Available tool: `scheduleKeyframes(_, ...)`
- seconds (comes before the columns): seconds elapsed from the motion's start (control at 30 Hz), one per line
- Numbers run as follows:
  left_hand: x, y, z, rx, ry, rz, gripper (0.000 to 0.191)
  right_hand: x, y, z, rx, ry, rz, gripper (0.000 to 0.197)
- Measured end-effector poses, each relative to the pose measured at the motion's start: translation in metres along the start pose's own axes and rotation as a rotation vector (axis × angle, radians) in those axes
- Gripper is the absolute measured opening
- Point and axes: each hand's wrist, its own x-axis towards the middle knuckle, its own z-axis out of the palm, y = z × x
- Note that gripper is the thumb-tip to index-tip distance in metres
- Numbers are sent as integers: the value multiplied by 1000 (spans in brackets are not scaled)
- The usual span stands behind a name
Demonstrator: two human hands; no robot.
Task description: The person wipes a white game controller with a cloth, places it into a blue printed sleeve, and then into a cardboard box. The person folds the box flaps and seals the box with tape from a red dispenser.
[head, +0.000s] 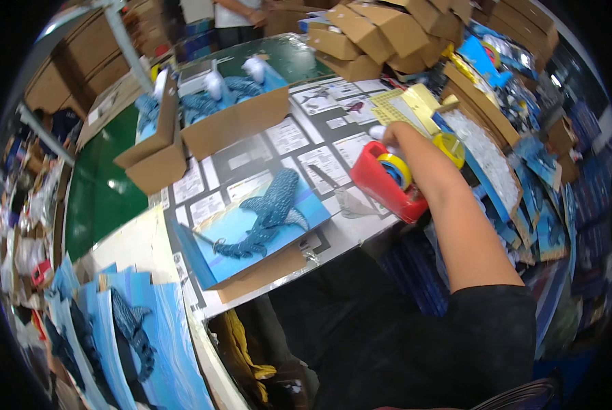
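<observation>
My right hand (399, 134) is beyond the red tape dispenser (383, 182), beside something small and white (377, 132); its fingers are mostly hidden, so its grip does not show. Rolls of yellow and blue tape sit in the dispenser. In front of me a blue whale shark figure (275, 205) lies on a printed blue card backing (306, 205), with brown cardboard under its near edge. A thin dark strip, perhaps a blade (324, 176), lies between the card and the dispenser, near a clear plastic piece (354, 202). My left hand is out of view.
Cardboard boxes (239, 123) with more shark figures stand at the back left. Several carded sharks (132, 333) lean at lower left. A box of clear plastic pieces (482, 148) and yellow sheets (395, 110) are on the right, cartons (372, 31) behind. A person (239, 15) stands across the table.
</observation>
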Motion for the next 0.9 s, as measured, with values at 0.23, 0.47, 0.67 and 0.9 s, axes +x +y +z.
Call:
scheduleKeyframes(0.23,108,-108,-45,297,-257,-159,35,17,30,-7,-169,311,-331,65)
scheduleKeyframes(0.47,136,-146,55,801,-230,-42,29,12,40,0,-169,384,-242,62)
scheduleKeyframes(0.67,186,-212,70,702,-24,185,21,13,20,-4,-166,426,-327,59)
scheduleKeyframes(0.9,243,-224,197,753,-281,210,26,-53,52,-84,-228,742,-555,56)
